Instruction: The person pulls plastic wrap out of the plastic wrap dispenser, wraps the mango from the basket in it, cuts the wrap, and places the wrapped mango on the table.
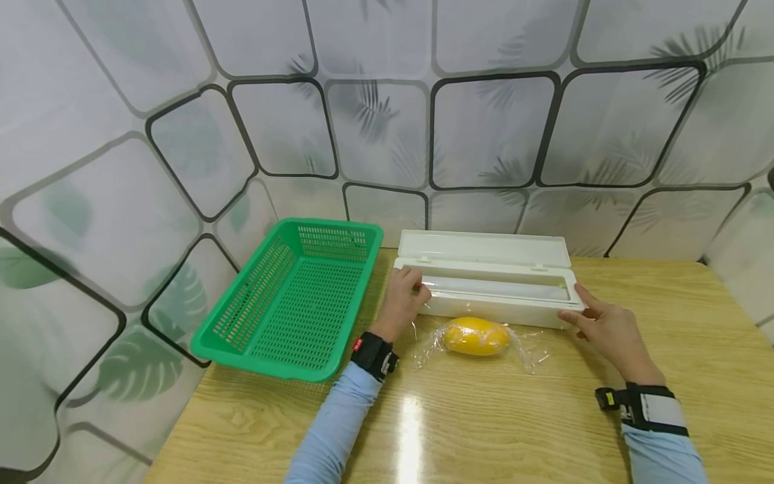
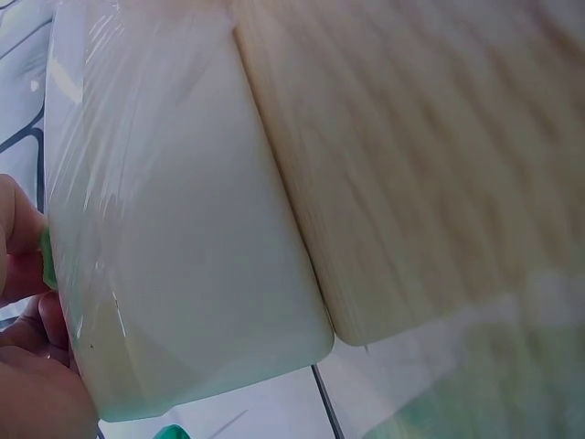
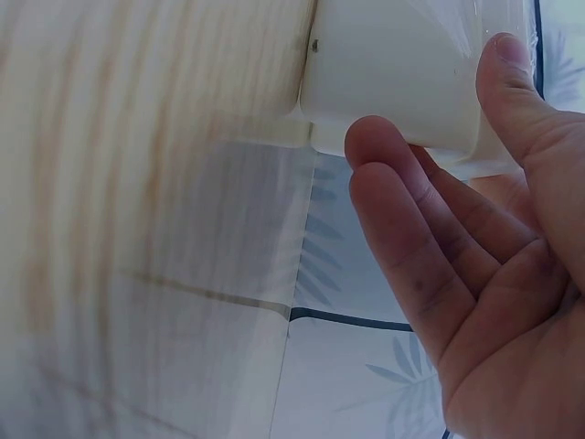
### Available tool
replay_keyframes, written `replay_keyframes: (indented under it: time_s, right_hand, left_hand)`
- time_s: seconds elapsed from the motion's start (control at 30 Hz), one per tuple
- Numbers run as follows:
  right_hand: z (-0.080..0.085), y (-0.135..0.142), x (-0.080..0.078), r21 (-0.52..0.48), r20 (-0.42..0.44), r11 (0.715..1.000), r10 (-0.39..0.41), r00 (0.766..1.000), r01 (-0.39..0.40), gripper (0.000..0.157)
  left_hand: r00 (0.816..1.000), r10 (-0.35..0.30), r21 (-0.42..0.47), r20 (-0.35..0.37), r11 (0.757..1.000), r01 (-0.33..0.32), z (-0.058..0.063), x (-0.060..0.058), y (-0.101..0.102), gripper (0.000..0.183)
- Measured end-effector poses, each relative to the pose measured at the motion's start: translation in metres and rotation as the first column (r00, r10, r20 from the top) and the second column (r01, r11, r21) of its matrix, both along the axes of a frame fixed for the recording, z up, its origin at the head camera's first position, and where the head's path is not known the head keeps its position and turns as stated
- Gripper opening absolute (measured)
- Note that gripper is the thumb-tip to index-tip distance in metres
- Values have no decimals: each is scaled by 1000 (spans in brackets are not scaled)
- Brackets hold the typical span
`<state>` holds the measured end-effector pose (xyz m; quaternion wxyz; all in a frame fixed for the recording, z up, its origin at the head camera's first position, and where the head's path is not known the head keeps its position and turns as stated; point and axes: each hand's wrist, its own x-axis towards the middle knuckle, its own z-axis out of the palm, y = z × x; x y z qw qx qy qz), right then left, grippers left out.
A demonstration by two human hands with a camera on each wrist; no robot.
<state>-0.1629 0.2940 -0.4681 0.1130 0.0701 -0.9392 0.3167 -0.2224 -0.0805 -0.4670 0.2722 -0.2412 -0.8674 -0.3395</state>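
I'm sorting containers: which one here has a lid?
The white box, its right end held by the right hand: its lid stands open along the back. The green basket to its left shows no lid.

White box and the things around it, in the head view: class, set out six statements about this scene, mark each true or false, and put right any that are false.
1. The yellow item lies on the table in front of the white box. True.
2. The box is closed. False: its lid stands open.
3. The right hand touches the box's right end. True.
4. A basket stands to the right of the box. False: the green basket stands to its left.
5. A roll lies inside the box. True.
6. Both hands hold the yellow item. False: the left hand is at the box's left end, the right hand at its right end.
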Motion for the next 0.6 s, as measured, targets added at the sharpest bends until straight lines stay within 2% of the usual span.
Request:
replay_keyframes:
  time_s: [0.4, 0.5, 0.6]
  right_hand:
    - [0, -1, -1, 5, 11, 1000, -4, 1000, 4, 72]
    - [0, -1, -1, -1, 17, 1000, -4, 1000, 4, 72]
    - [1, -1, 0, 0, 24, 1000, -3, 1000, 3, 72]
  left_hand:
    - [999, -11, 2, -31, 1000, 11, -1, 0, -3, 29]
    - [999, 6, -12, -32, 1000, -7, 0, 2, -3, 28]
    - [998, 64, -53, -22, 996, -65, 2, 3, -2, 25]
